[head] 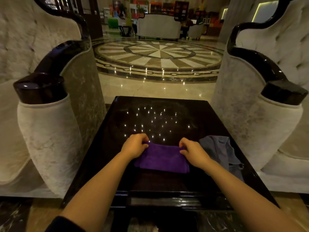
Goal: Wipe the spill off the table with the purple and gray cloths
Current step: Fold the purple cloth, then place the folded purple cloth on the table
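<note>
A purple cloth (pixel 163 159) lies folded on the near middle of a glossy black table (pixel 117 131). My left hand (pixel 135 145) pinches its far left corner and my right hand (pixel 194 152) pinches its far right corner. A gray cloth (pixel 220 149) lies crumpled on the table just right of my right hand, reaching toward the right edge. The table top beyond the cloths shows many small light reflections; I cannot tell where liquid lies on it.
A pale upholstered armchair with dark glossy arms stands on each side of the table, one on the left (pixel 50 123) and one on the right (pixel 260 118). Polished marble floor (pixel 158 61) stretches beyond, with another sofa (pixel 158 26) far back.
</note>
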Tool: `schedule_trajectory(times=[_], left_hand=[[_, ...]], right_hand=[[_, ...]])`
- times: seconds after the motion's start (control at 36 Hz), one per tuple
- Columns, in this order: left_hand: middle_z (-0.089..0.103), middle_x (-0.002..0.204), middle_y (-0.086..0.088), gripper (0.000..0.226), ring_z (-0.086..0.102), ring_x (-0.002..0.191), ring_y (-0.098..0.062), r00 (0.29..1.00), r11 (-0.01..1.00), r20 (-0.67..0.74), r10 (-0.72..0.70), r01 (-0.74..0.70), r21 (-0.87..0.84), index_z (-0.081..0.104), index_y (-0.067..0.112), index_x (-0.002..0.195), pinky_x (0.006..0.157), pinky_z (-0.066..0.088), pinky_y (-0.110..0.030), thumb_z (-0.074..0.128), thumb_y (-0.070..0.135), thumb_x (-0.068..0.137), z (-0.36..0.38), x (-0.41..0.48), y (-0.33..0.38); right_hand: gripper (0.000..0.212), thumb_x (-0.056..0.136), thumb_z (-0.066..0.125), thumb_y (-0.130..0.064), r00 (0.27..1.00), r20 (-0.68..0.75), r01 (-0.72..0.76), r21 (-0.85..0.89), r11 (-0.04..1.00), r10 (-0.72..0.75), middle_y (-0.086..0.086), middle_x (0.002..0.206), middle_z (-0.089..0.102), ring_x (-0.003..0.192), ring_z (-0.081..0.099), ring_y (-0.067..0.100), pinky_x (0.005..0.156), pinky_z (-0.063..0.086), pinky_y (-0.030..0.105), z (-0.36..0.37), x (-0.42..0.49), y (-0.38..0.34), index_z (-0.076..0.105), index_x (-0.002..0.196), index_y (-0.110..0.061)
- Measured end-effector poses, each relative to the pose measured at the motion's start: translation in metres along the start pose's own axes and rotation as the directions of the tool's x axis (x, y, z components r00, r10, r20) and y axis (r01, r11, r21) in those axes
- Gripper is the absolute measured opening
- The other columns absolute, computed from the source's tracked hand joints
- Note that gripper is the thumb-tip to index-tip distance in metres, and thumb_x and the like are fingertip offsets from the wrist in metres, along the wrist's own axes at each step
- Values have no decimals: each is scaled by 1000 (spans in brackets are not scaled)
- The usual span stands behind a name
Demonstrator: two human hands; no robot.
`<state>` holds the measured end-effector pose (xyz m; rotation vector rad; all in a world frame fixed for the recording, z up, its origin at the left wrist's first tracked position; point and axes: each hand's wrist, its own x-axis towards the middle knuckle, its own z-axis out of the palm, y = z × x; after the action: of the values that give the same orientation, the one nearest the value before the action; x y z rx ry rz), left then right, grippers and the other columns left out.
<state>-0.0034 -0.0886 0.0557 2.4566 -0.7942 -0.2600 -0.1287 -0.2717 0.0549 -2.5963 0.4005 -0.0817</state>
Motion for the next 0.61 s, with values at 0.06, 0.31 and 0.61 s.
schedule_trajectory(times=[0.06,0.31,0.61], left_hand=[[64,113,-7,23,59,103,-23,1000,999,-11,14,-14,43,61,16,108,89,50,-39,59,19,86,9,1,-4],[48,135,-6,37,44,122,-23,994,970,-70,81,-62,235,47,22,130,98,39,-39,38,33,95,16,2,-30],[-4,158,-1,52,-4,145,-19,996,938,68,-65,38,345,2,37,144,116,1,-48,20,46,96,20,-29,-65]], right_hand=[[9,87,53,-15,1000,10,-8,-76,997,9,8,103,59,90,56,20,77,50,35,5,1,4,51,96,-15],[63,80,51,-57,930,259,300,-121,946,-262,4,155,3,139,8,20,112,19,39,9,1,7,22,134,-45],[69,80,41,-65,821,475,468,-239,851,-318,1,153,-16,141,-10,24,113,-2,46,38,19,-9,-8,127,-57]])
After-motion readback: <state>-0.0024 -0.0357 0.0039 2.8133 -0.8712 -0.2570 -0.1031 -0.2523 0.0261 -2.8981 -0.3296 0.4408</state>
